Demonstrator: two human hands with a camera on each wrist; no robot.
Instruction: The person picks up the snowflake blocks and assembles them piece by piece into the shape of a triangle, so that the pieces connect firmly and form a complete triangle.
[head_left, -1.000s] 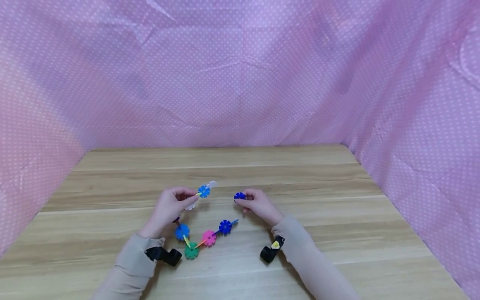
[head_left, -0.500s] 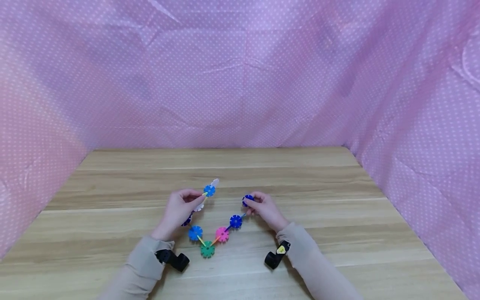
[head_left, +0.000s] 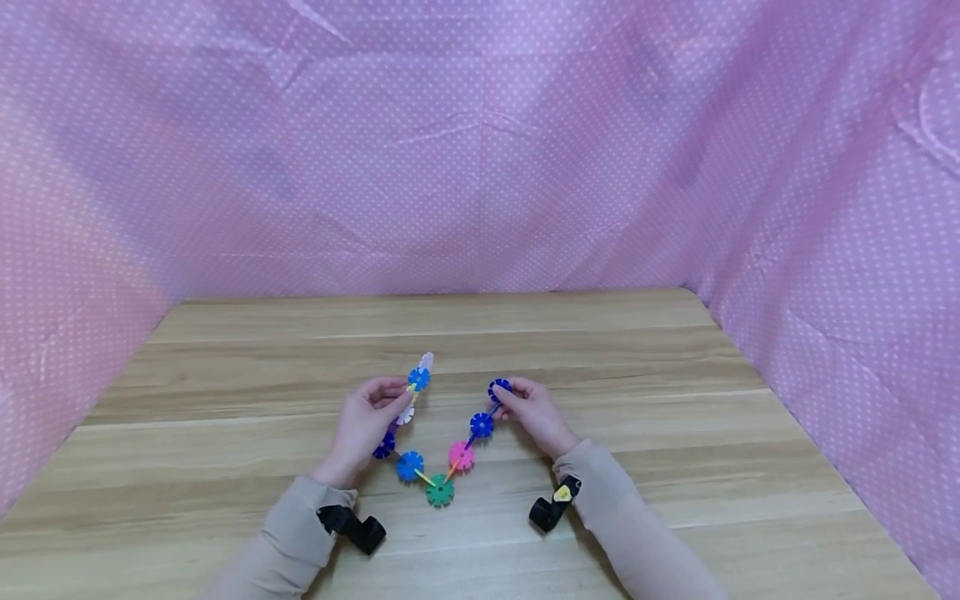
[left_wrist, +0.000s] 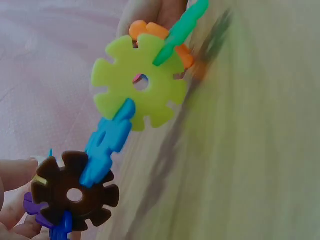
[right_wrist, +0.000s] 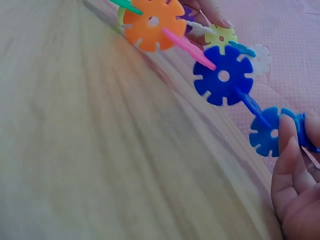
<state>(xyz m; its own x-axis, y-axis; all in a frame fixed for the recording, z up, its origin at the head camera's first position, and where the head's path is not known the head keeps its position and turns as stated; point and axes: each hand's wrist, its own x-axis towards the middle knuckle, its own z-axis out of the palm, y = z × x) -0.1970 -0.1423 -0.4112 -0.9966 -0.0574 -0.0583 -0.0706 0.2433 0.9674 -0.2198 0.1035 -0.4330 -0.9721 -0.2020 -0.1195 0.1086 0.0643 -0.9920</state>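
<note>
A chain of notched plastic snowflake discs hangs in a V between both hands. My left hand [head_left: 366,427] pinches a yellow disc [right_wrist: 216,41] near one end; beyond it a light blue disc [head_left: 419,379] and a white disc [head_left: 427,361] stick out past the fingertips. At the other end, my right hand [head_left: 534,414] pinches a dark blue disc [head_left: 498,389] and the blue disc [right_wrist: 261,140] linked to it. Lowest in the V sits a green disc [head_left: 440,492], with a pink disc [head_left: 461,456] to its right. A brown disc [left_wrist: 55,192] shows below the left fingers.
Underneath is a wooden table [head_left: 630,350]. A pink dotted cloth [head_left: 480,167] hangs behind it and along both sides. Black wrist cameras [head_left: 369,535] are strapped over the sleeves.
The right end of the chain has risen with my right hand, drawing the chain into a steeper V. Both hands have shifted somewhat to the right, and the green disc has moved right too.
</note>
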